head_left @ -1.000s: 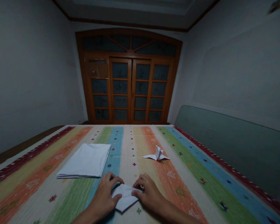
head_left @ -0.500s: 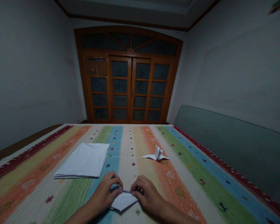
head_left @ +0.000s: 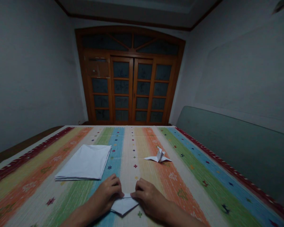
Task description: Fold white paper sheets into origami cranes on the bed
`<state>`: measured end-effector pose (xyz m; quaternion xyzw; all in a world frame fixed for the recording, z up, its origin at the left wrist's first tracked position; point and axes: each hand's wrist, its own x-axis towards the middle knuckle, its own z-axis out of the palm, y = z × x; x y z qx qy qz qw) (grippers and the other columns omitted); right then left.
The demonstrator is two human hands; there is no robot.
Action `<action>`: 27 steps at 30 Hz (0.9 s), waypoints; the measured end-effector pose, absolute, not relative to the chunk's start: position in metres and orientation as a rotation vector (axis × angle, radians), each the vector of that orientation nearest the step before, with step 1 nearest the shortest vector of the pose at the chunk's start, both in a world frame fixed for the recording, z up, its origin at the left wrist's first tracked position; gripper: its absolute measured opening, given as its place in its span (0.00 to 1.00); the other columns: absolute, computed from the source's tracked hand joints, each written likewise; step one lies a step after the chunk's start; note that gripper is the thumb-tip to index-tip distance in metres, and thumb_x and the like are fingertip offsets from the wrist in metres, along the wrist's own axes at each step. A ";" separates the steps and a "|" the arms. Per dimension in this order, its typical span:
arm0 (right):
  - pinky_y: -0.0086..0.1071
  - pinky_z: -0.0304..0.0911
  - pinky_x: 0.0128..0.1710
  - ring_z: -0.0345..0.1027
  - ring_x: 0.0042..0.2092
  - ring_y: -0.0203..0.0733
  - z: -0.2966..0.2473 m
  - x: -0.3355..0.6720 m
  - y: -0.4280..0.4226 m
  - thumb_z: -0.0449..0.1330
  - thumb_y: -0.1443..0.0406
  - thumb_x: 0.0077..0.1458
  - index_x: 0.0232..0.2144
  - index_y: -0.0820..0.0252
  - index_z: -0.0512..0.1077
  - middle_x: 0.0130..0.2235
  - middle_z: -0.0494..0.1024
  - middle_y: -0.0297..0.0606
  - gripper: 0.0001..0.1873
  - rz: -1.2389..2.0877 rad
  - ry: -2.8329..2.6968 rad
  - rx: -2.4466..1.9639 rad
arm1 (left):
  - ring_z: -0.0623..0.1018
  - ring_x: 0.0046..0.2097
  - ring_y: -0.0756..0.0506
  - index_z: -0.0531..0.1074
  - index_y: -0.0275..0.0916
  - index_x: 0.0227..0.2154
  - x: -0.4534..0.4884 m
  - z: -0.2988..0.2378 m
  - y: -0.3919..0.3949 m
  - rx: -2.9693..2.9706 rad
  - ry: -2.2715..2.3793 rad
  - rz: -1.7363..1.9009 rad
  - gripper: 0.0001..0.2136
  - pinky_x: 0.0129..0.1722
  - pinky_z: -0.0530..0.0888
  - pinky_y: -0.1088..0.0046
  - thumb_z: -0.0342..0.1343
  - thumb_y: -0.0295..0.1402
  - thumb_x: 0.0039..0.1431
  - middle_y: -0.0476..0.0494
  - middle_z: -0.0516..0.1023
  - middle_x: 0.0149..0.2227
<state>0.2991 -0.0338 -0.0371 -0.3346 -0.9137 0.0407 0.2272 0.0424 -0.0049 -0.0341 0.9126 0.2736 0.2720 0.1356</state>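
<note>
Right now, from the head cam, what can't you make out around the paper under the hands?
Head view only:
Upper part of the folded white paper: hidden by the left hand and right hand.
Sheet count in the white paper stack: too dim and small.
Fold detail on the paper crane: too small.
Dark object: blurred, cut off by the top-right corner.

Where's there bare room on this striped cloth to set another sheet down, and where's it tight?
Free patches: the strip of striped cloth between the white paper stack and the paper crane, and the stretch right of the crane, beyond the right hand. It's crowded around the folded paper, between that hand and the left hand.
</note>
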 end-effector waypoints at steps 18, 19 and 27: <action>0.36 0.61 0.42 0.65 0.44 0.48 -0.017 0.306 -0.045 0.59 0.69 0.61 0.52 0.60 0.71 0.43 0.75 0.45 0.16 0.042 -2.808 -0.960 | 0.73 0.46 0.40 0.74 0.39 0.35 0.042 -0.010 -0.021 2.648 0.811 0.722 0.12 0.45 0.70 0.64 0.52 0.16 0.57 0.41 0.74 0.42; 0.36 0.61 0.42 0.65 0.44 0.49 -0.017 0.306 -0.045 0.60 0.69 0.59 0.53 0.61 0.71 0.43 0.75 0.45 0.19 0.063 -2.806 -0.962 | 0.73 0.46 0.40 0.75 0.39 0.35 0.041 -0.010 -0.021 2.633 0.821 0.724 0.13 0.46 0.70 0.64 0.52 0.16 0.55 0.42 0.74 0.43; 0.36 0.60 0.39 0.65 0.42 0.50 -0.025 0.308 -0.046 0.60 0.68 0.56 0.54 0.61 0.70 0.43 0.74 0.46 0.21 0.070 -2.783 -0.959 | 0.69 0.54 0.37 0.85 0.49 0.36 0.026 -0.015 -0.009 2.529 0.940 0.719 0.15 0.60 0.65 0.54 0.56 0.22 0.58 0.44 0.71 0.48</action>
